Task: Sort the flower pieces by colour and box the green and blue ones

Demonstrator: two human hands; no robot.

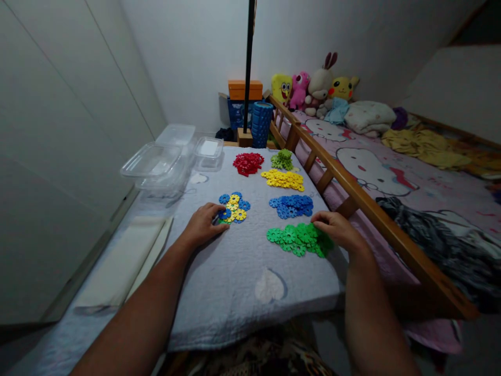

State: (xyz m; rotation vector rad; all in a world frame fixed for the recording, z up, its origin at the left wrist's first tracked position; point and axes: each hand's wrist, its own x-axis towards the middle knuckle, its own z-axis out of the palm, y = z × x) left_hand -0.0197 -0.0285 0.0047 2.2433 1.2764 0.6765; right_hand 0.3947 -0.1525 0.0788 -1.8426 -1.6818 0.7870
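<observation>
One left hand (205, 223) at 8 o'clock from mid-view, fingers half curled, thumb apart, tips against the left edge of a blue-and-yellow disc cluster (235, 207); any real grip impossible to tell. Beneath, a green disc (225, 222), mostly covered. At 4 o'clock, right hand (334, 228), fingers bent, at the far right edge of the green disc pile (291, 239); any pinched piece impossible to make out, pile's right end dim. Between 3 and 4, blue discs (291, 206); at 3, yellow discs (284, 179); at 2, light green pieces (282, 160), blurred; at 12, red pieces (248, 163), hard to separate. Near 10, clear tubs (156, 162), outlines overlapping. Both forearms (146, 308) cut off below.
</observation>
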